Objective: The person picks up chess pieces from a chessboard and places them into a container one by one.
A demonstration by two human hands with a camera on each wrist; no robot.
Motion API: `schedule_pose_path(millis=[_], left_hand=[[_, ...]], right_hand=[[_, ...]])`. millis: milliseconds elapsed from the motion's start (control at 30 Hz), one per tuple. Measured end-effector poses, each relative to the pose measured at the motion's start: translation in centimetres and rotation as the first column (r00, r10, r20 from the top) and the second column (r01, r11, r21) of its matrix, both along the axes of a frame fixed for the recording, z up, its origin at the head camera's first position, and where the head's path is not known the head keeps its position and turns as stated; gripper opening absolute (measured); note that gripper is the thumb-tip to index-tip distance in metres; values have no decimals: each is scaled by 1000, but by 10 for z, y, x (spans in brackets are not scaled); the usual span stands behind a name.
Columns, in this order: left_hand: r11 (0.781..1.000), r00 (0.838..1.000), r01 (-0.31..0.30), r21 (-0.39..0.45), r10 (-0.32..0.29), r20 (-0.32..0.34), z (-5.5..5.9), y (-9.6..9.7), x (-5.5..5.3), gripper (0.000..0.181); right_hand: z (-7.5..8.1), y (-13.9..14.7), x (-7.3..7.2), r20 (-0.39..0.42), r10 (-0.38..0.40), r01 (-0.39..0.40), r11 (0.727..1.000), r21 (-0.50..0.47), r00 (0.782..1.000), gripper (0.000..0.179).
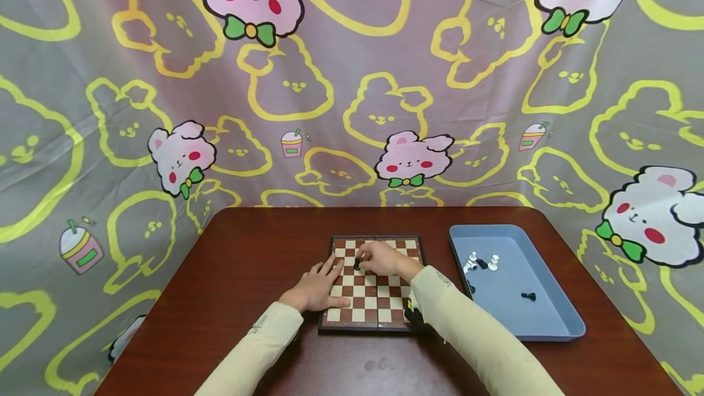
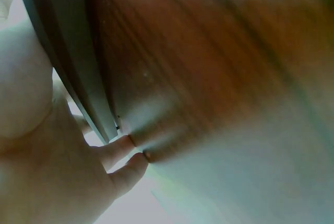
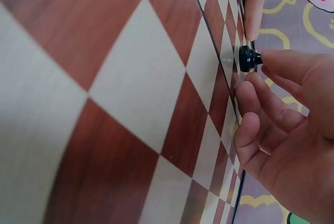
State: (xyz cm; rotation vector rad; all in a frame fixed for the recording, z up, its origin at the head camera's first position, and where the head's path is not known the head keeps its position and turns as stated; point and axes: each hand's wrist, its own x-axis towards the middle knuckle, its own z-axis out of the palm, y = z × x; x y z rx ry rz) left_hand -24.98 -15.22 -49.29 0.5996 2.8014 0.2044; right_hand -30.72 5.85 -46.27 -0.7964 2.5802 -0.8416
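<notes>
A brown-and-cream chessboard (image 1: 357, 316) lies flat on the table. My right hand (image 1: 381, 258) is over its far left part, thumb and fingertips pinching a small black chess piece (image 3: 247, 59) by its narrow top. The piece's wide base is at the board surface in the right wrist view. My left hand (image 1: 316, 288) rests with spread fingers across the board's left edge, thumb lying on the near squares. In the left wrist view, two fingers (image 2: 128, 174) reach down past the board's dark rim (image 2: 78, 51) to the table.
A blue-grey tray (image 1: 550, 322) stands to the right of the board. Inside lie several white chess pieces (image 1: 494, 261) and black ones, one black piece (image 1: 528, 296) apart on its side. The brown table (image 1: 264, 243) meets a patterned curtain (image 1: 341, 139) behind.
</notes>
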Motion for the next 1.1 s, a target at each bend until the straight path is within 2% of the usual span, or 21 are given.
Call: schedule_pose_path(millis=[367, 700, 1000, 1100], left_hand=[[1000, 1000, -4, 8, 4, -2, 0, 0, 1, 98], [1000, 1000, -1, 10, 1, -1, 0, 0, 1, 98], [1000, 1000, -16, 22, 16, -4, 2, 1, 0, 99], [1000, 1000, -14, 25, 14, 3, 3, 2, 0, 99]], right_hand=[[-3, -1, -2, -25, 11, -11, 1000, 6, 1000, 21], [-3, 1, 0, -54, 20, -20, 1000, 4, 998, 10], [10, 21, 5, -68, 41, -44, 998, -42, 997, 11], [16, 31, 9, -54, 22, -25, 999, -44, 998, 15]])
